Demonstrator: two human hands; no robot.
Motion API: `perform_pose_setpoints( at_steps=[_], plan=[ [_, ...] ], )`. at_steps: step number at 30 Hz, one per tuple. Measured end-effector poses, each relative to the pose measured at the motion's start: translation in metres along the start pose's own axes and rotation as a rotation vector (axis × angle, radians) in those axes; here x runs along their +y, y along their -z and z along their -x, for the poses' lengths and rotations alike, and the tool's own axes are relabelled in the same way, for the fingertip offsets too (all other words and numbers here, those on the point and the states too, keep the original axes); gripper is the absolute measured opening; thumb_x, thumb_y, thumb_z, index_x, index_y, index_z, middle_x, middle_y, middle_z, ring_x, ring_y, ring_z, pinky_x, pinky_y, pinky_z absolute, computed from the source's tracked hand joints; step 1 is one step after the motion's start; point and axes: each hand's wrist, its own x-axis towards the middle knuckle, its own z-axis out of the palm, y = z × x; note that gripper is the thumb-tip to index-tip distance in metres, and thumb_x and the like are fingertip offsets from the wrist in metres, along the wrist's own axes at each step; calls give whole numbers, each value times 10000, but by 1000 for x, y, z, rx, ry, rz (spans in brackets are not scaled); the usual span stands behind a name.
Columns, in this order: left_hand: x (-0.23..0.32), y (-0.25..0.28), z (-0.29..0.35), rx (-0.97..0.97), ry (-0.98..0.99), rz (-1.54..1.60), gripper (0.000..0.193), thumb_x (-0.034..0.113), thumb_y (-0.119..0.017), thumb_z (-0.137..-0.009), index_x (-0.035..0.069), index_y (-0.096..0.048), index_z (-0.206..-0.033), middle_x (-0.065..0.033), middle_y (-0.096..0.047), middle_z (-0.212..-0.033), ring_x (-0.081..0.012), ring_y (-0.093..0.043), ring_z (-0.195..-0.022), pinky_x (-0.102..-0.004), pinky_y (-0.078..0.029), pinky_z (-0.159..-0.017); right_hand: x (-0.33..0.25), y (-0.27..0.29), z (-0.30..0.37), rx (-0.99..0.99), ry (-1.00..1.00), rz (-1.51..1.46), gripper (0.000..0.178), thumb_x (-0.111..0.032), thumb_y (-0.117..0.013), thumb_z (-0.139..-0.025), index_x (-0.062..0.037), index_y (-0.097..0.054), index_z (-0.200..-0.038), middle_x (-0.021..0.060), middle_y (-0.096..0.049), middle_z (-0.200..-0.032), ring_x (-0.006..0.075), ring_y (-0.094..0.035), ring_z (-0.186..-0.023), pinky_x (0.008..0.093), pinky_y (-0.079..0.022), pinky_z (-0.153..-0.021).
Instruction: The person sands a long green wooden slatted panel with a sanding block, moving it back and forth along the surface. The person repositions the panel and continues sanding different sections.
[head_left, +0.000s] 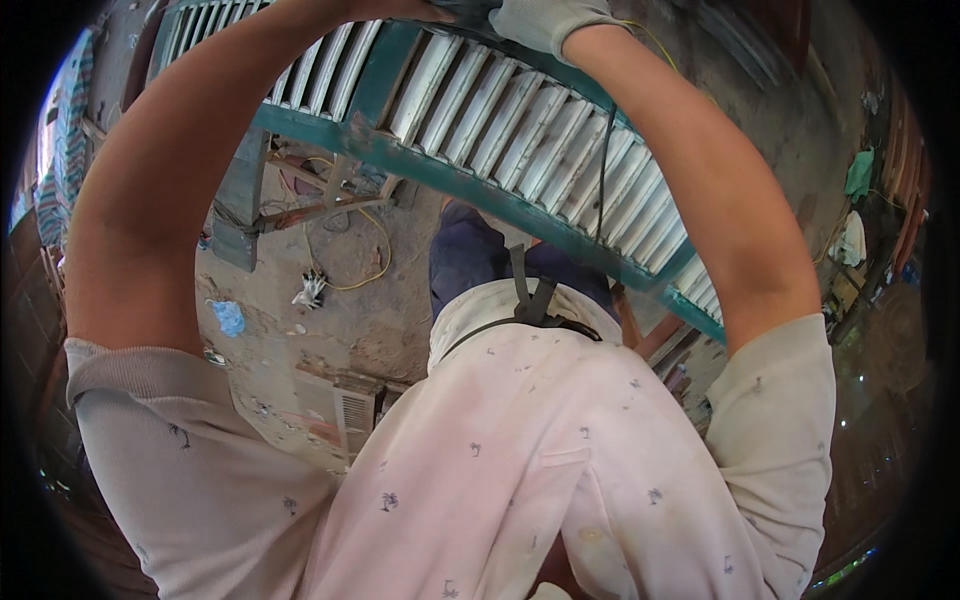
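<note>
A louvred shutter panel with a green frame [400, 155] and whitish slats [520, 115] lies across the upper part of the view, in front of my body. Over its far edge my right hand [550, 22], in a pale grey glove, curls against a dark object [470, 14]. The picture's upper edge cuts that object off, so its kind is unclear. My left hand [400, 8] reaches to the same object from the other side; its fingers are mostly out of view. A black cord [605, 175] hangs down across the slats below my right wrist.
Under the panel's left part stands a wooden support [300, 205]. On the dirt floor lie a yellow cord [375, 275], a whitish glove [310, 290] and a blue plastic scrap [228, 317]. A green cloth [859, 173] and a white cloth [850, 240] are at the right.
</note>
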Motion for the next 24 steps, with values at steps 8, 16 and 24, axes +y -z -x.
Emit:
perform_pose_setpoints(
  at_steps=[8, 16, 24],
  plan=[
    [21, -7, 16, 121, 212, 23, 726, 494, -985, -639, 51, -634, -1094, -223, -750, -1019, -444, -745, -993, -514, -596, -875, 5, 16, -29, -33, 131, 224, 321, -279, -658, -877, -100, -839, -1073, 208, -813, -1120, 356, -793, -1080, 490, -612, -953],
    [57, -12, 23, 307, 523, 156, 680, 427, -1016, -654, 60, -632, -1078, -244, -750, -1006, -464, -748, -993, -542, -601, -864, 13, 10, -65, 80, 293, 393, 250, -239, -678, -862, -141, -843, -1022, 145, -835, -1022, 323, -821, -967, 485, -638, -811],
    [21, -19, 7, 381, 90, 27, 689, 485, -1005, -649, 77, -661, -1085, -210, -753, -999, -438, -748, -984, -511, -600, -863, 21, 2, -49, 104, 132, 343, 255, -245, -666, -875, -125, -843, -1013, 153, -834, -1020, 333, -821, -960, 499, -636, -819]
  ],
)
